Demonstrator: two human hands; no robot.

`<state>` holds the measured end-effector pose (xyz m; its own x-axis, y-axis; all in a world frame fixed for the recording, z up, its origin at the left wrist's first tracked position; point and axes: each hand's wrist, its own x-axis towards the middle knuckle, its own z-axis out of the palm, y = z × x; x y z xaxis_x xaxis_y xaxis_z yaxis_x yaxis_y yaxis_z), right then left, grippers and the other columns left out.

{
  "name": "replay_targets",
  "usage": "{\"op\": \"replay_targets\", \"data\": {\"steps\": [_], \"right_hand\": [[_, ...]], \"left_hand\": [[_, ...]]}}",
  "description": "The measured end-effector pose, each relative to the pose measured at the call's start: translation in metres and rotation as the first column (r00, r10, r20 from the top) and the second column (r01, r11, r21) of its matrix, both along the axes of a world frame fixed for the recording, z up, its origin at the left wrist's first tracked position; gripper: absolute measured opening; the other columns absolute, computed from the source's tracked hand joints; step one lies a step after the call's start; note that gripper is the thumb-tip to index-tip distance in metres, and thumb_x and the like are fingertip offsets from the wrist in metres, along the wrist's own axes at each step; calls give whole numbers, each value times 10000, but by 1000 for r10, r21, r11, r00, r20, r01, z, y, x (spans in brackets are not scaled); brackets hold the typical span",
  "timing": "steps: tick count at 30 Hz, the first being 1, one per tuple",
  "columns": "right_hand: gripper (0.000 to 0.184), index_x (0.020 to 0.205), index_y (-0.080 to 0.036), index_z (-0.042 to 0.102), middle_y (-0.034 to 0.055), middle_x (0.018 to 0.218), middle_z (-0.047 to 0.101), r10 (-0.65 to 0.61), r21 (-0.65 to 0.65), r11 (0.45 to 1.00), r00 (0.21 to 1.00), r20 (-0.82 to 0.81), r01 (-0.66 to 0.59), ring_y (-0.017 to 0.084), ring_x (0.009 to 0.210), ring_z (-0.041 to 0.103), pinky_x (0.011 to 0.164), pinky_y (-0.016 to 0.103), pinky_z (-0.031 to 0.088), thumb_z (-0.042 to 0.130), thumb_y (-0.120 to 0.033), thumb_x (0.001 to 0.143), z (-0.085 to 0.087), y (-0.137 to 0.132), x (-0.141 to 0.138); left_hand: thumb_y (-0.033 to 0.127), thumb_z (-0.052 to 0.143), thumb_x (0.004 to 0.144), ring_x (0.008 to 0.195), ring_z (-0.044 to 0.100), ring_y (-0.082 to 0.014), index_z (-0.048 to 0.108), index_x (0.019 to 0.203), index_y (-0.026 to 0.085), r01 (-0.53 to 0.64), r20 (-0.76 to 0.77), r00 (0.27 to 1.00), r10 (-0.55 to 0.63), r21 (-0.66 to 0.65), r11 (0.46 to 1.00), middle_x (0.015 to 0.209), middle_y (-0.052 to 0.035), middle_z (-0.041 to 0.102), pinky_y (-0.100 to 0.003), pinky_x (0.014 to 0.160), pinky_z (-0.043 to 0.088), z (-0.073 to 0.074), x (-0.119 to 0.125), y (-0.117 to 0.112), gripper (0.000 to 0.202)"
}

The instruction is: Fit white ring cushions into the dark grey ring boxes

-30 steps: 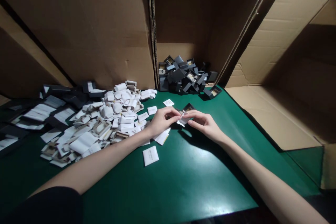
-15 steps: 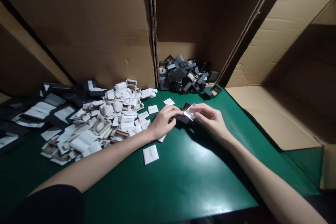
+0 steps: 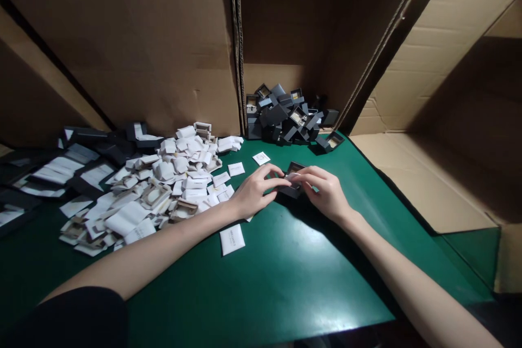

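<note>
A small dark box (image 3: 292,192) stands on the green table between my hands. A small white piece (image 3: 292,176), paper or card, shows at the box's opening, mostly hidden by fingers. My right hand (image 3: 325,191) is closed in a pinch on this white piece from the right. From the left, my left hand (image 3: 258,190) has its fingertips drawn together at the piece and the box's near edge; what exactly they grip is hidden. Left of the box lies a flat white packet (image 3: 261,158), and nearer to me a larger white packet (image 3: 232,240) with print on it.
Many white packets and inserts (image 3: 163,169) are heaped on the left of the green table (image 3: 261,293). Dark boxes (image 3: 281,114) pile up at the back by cardboard walls (image 3: 163,43). Larger black trays (image 3: 93,174) lie far left, a cardboard flap (image 3: 428,185) right.
The white piece has gone down from above the dark box into its opening. My right hand has lowered and moved left with it, and my fingertips are closer together.
</note>
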<state>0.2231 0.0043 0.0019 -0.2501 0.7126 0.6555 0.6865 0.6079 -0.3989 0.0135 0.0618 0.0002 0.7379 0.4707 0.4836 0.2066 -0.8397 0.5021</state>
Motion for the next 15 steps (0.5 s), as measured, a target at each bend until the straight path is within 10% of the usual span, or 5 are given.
{"op": "replay_targets", "data": {"steps": [15], "right_hand": [[308,990,-244,658,45,1150,659,-106,-10,994,977,187,110,185,983,657,766,288,544,444,-63,862,-4,-2,3]], "left_hand": [[59,459,853,1027,509,-197,637,1071,225,8,-62,998,-1,101,995,1079,-65,562,-331,872,468,-1,1,-2,327]]}}
